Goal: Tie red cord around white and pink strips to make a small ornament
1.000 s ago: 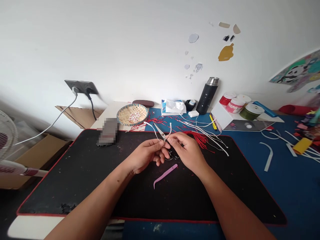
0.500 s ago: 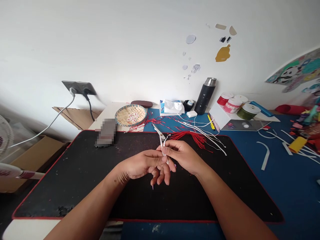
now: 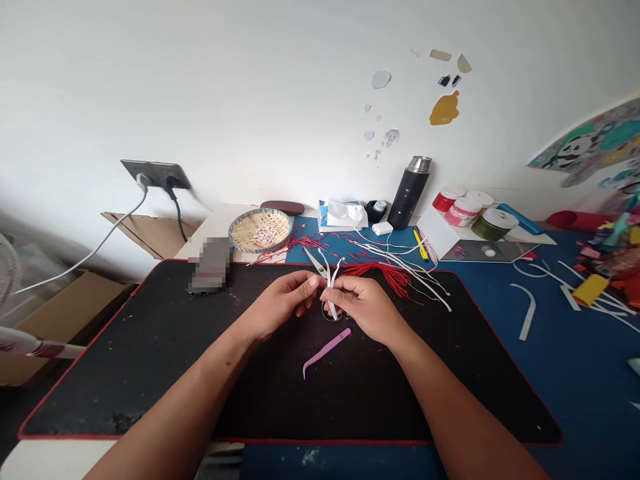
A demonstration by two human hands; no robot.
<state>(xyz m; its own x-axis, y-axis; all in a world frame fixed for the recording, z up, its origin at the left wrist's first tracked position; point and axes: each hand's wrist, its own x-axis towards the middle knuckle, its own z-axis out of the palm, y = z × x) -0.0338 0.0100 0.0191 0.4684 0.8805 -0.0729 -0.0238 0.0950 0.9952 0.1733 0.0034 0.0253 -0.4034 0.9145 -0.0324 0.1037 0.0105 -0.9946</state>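
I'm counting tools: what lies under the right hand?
Scissors lie partly under the right hand and held white cord: blades show beyond, part of a dark handle loop below. The stretch between is covered, as is anything else beneath the palm.

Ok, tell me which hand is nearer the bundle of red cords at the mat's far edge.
Right. The right hand is close in front of the bundle of red cords, slightly left; the left hand is farther left, on the right hand's other side.
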